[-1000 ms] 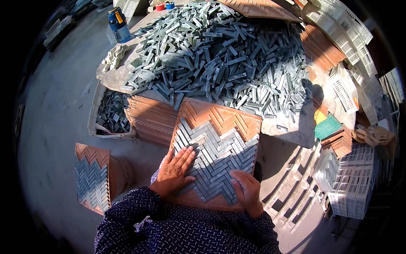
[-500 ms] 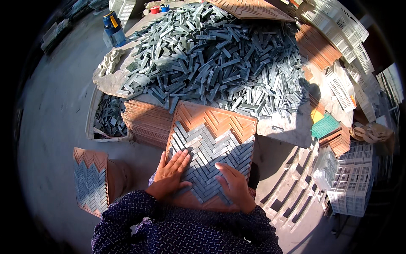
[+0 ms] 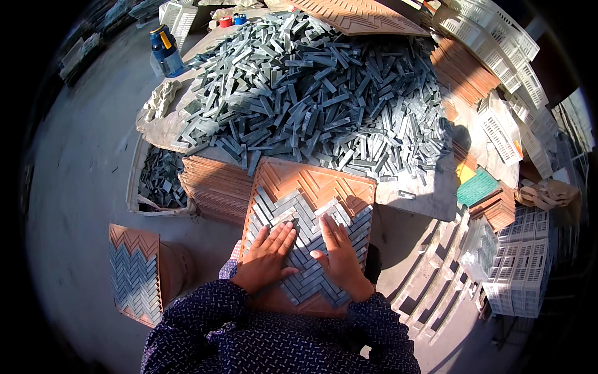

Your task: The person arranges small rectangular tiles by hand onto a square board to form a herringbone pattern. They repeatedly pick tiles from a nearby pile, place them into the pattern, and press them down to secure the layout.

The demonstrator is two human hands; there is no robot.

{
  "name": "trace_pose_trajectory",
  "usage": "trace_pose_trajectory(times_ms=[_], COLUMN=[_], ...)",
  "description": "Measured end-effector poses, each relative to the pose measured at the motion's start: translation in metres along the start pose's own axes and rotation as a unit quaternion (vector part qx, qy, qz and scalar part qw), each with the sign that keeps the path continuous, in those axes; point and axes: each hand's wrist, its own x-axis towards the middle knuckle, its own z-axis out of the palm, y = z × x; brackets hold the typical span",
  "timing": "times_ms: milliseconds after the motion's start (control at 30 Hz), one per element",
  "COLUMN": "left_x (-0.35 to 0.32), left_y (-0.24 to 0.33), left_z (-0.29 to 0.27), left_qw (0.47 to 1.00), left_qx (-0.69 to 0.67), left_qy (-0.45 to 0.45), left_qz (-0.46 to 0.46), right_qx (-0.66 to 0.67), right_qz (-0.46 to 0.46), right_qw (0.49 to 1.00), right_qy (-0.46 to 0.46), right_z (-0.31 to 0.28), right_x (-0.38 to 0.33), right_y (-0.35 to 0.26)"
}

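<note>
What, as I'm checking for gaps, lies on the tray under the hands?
Grey strips in herringbone, with the left hand and right hand over them; bare grooves show toward the far edge. Anything beneath the hands is hidden.

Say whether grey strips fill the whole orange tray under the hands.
No, the orange tray lies bare along its far edge, beyond the grey strips.

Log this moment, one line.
Left hand: flat on oblong grey stone strips; Right hand: flat on them too; Strips: herringbone, in orange grooved tray; Beyond: heap of loose grey strips
</note>
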Motion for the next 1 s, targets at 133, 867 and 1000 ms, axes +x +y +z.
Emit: trace_pose_trajectory(times_ms=[133, 867, 1000], left_x=[0.003, 0.039, 0.046], left_y=[-0.003, -0.062, -0.071], left_z=[-0.001, 0.004, -0.008], left_qw=[1.000, 0.994, 0.996], left_qx=[-0.009, 0.050, 0.012], left_qy=[0.025, 0.094, 0.088], left_qz=[0.013, -0.037, -0.004], right_qx=[0.016, -0.169, -0.127], right_qz=[-0.011, -0.035, -0.071], right_qw=[1.000, 0.981, 0.989], right_qy=[0.015, -0.084, 0.005], right_z=[0.011, 0.051, 0.045], right_x=[0.006, 0.028, 0.037], right_y=[0.007, -0.002, 0.004])
